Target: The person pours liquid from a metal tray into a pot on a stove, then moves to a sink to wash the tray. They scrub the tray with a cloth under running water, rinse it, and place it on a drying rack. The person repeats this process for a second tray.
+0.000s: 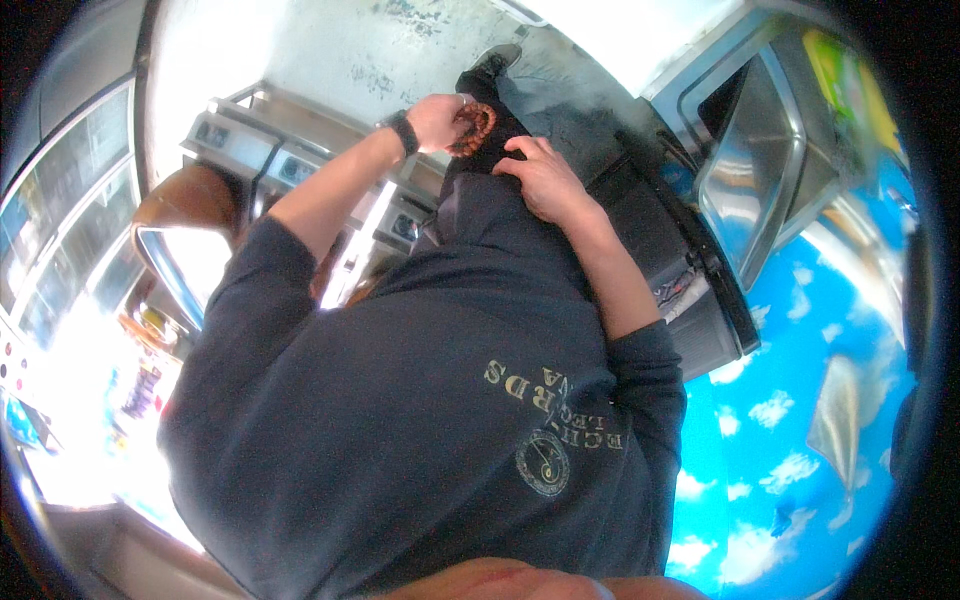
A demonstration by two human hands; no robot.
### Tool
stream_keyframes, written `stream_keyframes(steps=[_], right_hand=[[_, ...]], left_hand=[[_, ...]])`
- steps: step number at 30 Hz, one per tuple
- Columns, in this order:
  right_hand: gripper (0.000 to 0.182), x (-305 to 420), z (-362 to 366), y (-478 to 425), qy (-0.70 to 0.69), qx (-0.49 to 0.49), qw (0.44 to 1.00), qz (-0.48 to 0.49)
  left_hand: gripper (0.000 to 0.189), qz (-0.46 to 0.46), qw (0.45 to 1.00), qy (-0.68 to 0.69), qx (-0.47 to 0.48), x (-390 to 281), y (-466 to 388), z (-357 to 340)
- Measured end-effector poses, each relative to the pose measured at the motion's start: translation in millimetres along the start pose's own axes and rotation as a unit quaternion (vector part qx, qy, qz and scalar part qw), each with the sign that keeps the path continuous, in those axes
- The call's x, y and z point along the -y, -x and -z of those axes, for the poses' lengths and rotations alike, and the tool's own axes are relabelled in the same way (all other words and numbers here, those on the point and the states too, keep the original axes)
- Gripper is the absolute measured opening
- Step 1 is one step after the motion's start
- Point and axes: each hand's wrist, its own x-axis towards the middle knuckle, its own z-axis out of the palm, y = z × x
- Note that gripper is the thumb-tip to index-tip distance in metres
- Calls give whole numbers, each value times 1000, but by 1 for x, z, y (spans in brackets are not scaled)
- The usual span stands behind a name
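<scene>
My left hand (436, 122), with a dark band at the wrist, is closed around a brown segmented ring (472, 129) that looks like a string of beads. The ring hangs over the dark trouser leg (487, 171); its lower part lies close to my right hand without plainly touching it. To the right, my right hand (541, 178) has bent fingers spread apart, with nothing seen between them, just over the thigh. Whether its fingertips touch the cloth cannot be told. Beyond both hands, a shoe (501, 56) stands on the grey floor.
Steel appliances with control knobs (296, 166) stand at the left, near a brown rounded object (184, 199). A dark bin (697, 330) is close by my right arm. Steel panels or basins (750, 169) are at the upper right, beside a blue surface with a cloud pattern (780, 409).
</scene>
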Motion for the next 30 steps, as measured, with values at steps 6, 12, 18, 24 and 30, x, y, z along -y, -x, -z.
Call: stream_keyframes(steps=[6, 12, 18, 24, 30], right_hand=[[18, 0, 25, 3, 2, -76, 996, -34], [21, 5, 24, 5, -20, -125, 991, -48], [25, -1, 18, -4, 13, -126, 992, -17], [21, -7, 32, 6, -150, -148, 974, -84], [16, -38, 47, 45, -217, -227, 933, -176]], left_hand=[[41, -311, 887, -339, 31, -1, 7, -10], [40, -376, 837, -376, 129, -28, 4, -25], [31, -310, 924, -180, 131, 17, -43, -70], [23, -201, 938, -228, 167, -12, -39, -53], [11, -181, 960, -149, 154, -4, -46, -44]])
